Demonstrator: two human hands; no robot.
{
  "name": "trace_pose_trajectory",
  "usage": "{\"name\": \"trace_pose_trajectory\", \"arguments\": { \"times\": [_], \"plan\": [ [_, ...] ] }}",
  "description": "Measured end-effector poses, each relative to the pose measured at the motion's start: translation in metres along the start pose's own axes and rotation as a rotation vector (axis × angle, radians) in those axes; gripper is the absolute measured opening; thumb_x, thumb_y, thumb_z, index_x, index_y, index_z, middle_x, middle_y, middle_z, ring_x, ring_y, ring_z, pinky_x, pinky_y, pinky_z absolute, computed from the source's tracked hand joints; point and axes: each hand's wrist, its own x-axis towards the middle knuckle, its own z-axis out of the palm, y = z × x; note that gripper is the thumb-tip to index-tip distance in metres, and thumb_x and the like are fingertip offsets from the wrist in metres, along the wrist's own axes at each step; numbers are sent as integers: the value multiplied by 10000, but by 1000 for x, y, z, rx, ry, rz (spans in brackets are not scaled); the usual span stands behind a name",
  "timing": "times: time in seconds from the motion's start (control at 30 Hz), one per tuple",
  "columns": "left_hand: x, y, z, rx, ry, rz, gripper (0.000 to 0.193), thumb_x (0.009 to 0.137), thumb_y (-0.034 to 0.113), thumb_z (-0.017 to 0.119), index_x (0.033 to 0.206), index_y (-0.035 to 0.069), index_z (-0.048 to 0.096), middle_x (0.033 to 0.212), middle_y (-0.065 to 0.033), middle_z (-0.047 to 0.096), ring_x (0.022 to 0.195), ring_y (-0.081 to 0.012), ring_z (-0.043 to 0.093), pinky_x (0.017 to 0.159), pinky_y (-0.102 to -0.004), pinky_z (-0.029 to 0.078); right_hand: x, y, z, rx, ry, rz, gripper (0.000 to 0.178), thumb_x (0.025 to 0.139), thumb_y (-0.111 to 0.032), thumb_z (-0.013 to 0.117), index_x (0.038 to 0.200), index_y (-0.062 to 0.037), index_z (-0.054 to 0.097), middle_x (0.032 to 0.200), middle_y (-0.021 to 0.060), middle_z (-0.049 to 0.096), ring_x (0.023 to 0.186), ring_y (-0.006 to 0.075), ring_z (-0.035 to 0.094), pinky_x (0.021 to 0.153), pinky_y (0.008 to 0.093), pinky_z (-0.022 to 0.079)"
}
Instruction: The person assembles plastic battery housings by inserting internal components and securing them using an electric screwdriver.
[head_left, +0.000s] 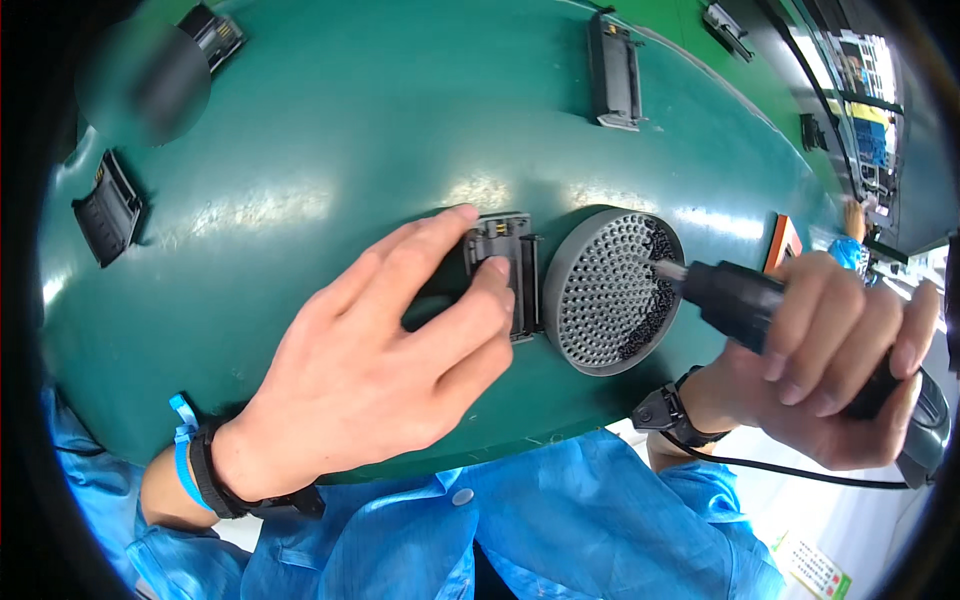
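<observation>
My left hand (385, 350) steadies a black plastic housing (525, 270) on the table, the index finger at its top edge and other fingers over its face. The thumb side is partly hidden. A round grey screw tray (562, 325) full of small holes stands just right of the housing. Dark screws lie heaped along the tray's right side. Wrapped around a black electric screwdriver (735, 298), my right hand (850, 350) holds it nearly level, tip pointing left over the tray's screws. Whether a screw is on the tip is too blurred to see.
Similar black housings lie on the green table (330, 130): one at the left (108, 208), one at the back right (614, 75), one at the far left corner (218, 38). An orange-edged box (782, 243) sits right of the tray. Another person's hand (855, 218) shows at far right.
</observation>
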Motion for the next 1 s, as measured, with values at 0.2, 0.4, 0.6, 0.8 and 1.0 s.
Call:
{"name": "trace_pose_trajectory", "arguments": {
  "times": [0.2, 0.4, 0.6, 0.8, 1.0],
  "plan": [
    [3, -3, 2, -11, 26, -33, 471, 594, 122, 842, 1042, 30, 729, 1202, -129, 645, 1225, -421, 609, 891, -466, 604, -13, -5, -9, -13, -46, 90, 222, 874, -189, 564, 1022, -84, 435, 630, 56, 565, 503, 147, 563, 511, 296, 512],
    [-3, -4, 1, -64, 7, -76, 502, 567, 97, 847, 1044, 2, 724, 1211, -143, 643, 1215, -442, 610, 913, -476, 600, -15, -5, -12, -54, -168, 208, 233, 912, -196, 567, 1048, -79, 417, 648, 70, 574, 532, 163, 585, 543, 318, 522],
    [-11, -8, 0, -82, 27, -70, 505, 570, 94, 840, 1054, 5, 726, 1197, -148, 644, 1213, -444, 610, 917, -482, 598, -5, -3, -6, -164, -321, 391, 232, 930, -197, 575, 1054, -81, 416, 636, 66, 568, 526, 156, 579, 534, 312, 516],
    [-11, -9, 0, -114, 77, -97, 577, 602, 75, 842, 1151, -23, 691, 1142, -169, 679, 1204, -437, 621, 906, -474, 581, -18, 13, 13, -10, -121, 212, 239, 930, -199, 589, 1036, -89, 406, 627, 55, 560, 510, 145, 561, 523, 292, 510],
    [-13, -9, 9, -159, 162, -130, 750, 649, 73, 857, 1342, -19, 586, 1014, -175, 713, 1194, -419, 635, 898, -458, 571, -19, 14, 19, 45, 90, 67, 231, 852, -141, 615, 958, -63, 425, 549, 26, 542, 425, 108, 531, 419, 242, 494]
  ]
}}
